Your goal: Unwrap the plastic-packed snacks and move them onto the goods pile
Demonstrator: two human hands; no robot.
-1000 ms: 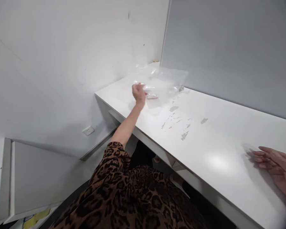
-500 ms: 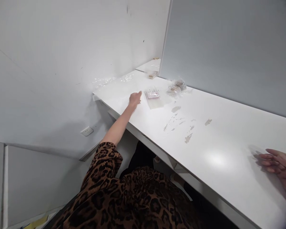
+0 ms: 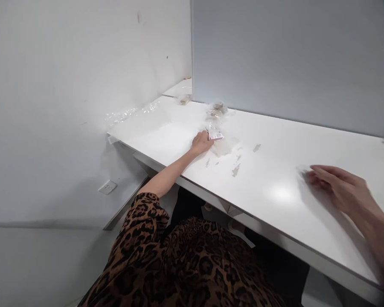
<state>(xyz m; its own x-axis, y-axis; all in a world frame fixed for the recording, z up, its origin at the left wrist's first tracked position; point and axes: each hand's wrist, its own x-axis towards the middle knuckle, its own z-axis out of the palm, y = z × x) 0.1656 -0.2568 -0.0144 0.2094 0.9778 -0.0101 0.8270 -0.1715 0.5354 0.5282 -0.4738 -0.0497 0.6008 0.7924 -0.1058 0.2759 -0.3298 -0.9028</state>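
A: Item 1, left hand. Entry?

B: Reaches far out over the white table, fingers closed in a pinch on the near edge of a small clear packet with a pink-and-white insert. Half a second ago the hand lay flat at 9 o'clock of the packet, apart from it; now it touches it, and the packet sits nearer the worn patches in the tabletop than before.

A: Item 2, right hand?

B: At 3 o'clock of the view, palm down, fingers spread and extended toward 9 o'clock, just above or on the table; blurred, so contact cannot be told. It holds nothing. Earlier only its fingers showed at the right edge; now the whole hand and forearm are in view.

A: Item 3, other goods?

B: Clear bag of brownish pieces at 12 o'clock of the packet, near the grey partition. A smaller wrapped piece at 11 o'clock, by the corner. Crumpled clear film along the white wall, at 9 o'clock. Wall socket below the table edge. Leopard-print sleeve at 6 o'clock.

A: Writing, brands?

B: Insert in the packet bears marks too small and blurred to read. No other lettering legible.

A: Change in view?

B: The partition corner and table now sit further left in the picture than before
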